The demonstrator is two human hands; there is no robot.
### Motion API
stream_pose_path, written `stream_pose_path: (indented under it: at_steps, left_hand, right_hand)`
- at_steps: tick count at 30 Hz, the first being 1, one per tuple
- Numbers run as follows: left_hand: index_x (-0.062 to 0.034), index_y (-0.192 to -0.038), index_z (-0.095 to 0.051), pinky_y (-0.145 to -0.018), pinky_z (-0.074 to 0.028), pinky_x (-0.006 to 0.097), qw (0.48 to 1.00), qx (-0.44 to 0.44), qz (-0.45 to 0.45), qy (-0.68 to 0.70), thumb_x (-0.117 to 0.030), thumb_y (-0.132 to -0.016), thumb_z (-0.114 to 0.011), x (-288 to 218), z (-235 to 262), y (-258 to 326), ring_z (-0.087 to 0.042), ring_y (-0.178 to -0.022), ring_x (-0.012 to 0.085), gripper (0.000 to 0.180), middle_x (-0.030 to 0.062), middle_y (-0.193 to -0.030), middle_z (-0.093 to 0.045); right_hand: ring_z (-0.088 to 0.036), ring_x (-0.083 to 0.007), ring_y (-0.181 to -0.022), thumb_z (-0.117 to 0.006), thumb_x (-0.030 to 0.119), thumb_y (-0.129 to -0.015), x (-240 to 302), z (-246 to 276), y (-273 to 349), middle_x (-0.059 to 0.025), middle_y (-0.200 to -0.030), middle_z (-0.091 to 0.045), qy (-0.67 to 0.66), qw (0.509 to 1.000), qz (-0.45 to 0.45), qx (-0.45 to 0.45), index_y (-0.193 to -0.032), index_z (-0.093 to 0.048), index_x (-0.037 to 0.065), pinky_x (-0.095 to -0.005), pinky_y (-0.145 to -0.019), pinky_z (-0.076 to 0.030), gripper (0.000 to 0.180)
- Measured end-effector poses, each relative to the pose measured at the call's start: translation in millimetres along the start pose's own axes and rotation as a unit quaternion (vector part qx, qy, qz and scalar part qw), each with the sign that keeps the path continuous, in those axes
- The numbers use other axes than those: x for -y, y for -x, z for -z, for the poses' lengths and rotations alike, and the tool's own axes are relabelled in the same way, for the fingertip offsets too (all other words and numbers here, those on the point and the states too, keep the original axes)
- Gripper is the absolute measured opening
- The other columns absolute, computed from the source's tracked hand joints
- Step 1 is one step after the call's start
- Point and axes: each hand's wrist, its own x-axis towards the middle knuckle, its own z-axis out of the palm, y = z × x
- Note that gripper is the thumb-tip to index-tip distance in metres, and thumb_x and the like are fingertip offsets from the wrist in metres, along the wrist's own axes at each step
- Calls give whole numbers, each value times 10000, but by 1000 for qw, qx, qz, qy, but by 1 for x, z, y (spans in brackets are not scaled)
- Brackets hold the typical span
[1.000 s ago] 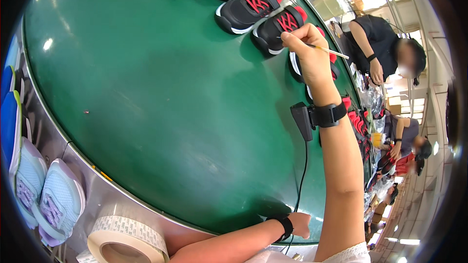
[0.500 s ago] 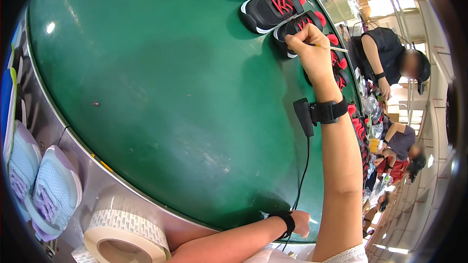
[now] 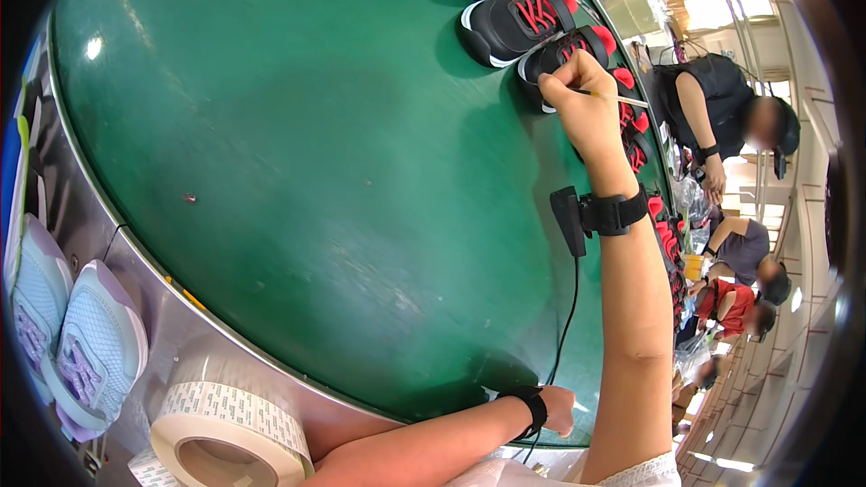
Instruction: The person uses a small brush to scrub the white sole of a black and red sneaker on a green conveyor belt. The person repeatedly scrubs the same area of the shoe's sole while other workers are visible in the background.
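Observation:
My right hand (image 3: 585, 104) reaches far out over the green belt (image 3: 298, 171) and grips a thin brush-like stick (image 3: 622, 99), its fingers touching a black shoe with red laces (image 3: 566, 52). A second black and red shoe (image 3: 516, 22) lies just beyond it, and more shoes of the same kind (image 3: 636, 140) run along the belt's far edge behind my hand. A black wrist strap with a small box and cable (image 3: 595, 215) sits on that arm. My left hand (image 3: 557, 408) rests at the belt's near edge, fingers curled, also with a black wristband.
A roll of white tape (image 3: 230, 437) sits on the metal ledge at the lower left. A pair of pale blue and lilac shoes (image 3: 68, 343) lies beside it. Other people (image 3: 722, 108) work along the right side of the belt.
My right hand has stayed on the black and red shoe as it travels; the view has shifted so the shoes sit nearer the top right. My left hand has not moved.

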Motion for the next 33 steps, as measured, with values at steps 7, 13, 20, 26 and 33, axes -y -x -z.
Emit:
stream_pose_path:
  at_steps: [7,13,20,26,33]
  left_hand:
    - [54,-875,-518,-667,-450,408,1000,5,5,-9,-203,-592,-601,-2,-1,-2,-577,-800,344,391,215,-834,-590]
    - [56,-873,-516,-669,-454,403,1000,10,4,-21,-213,-596,-599,-1,-4,-7,-580,-797,339,396,211,-828,-592]
    - [54,-919,-523,-695,-459,394,1000,15,12,-19,-239,-602,-611,-1,-7,-13,-581,-829,331,440,206,-867,-597]
    - [49,-969,-524,-721,-458,389,999,20,19,-20,-253,-612,-618,0,-5,-11,-574,-868,321,477,204,-910,-593]
    - [46,-1009,-513,-745,-452,382,999,39,27,-12,-266,-637,-622,-4,-2,-7,-564,-908,315,497,205,-970,-580]
  right_hand:
    - [-407,-63,-545,-583,24,-658,-8,9,8,6,-567,-469,-25,1000,5,4,-597,-430,32,-218,-510,-352,165]
    - [-405,-60,-549,-576,8,-655,-16,17,14,6,-568,-472,-39,999,19,13,-596,-428,35,-220,-533,-362,161]
    - [-413,-56,-562,-563,-33,-655,-25,26,21,14,-554,-436,-39,997,54,36,-597,-410,32,-272,-804,-426,176]
    - [-422,-64,-567,-558,-41,-670,-29,30,28,16,-561,-422,-44,996,71,38,-597,-416,27,-301,-839,-428,173]
    - [-435,-72,-578,-568,-40,-677,-36,36,33,12,-576,-432,-51,996,70,38,-595,-423,28,-304,-839,-428,180]
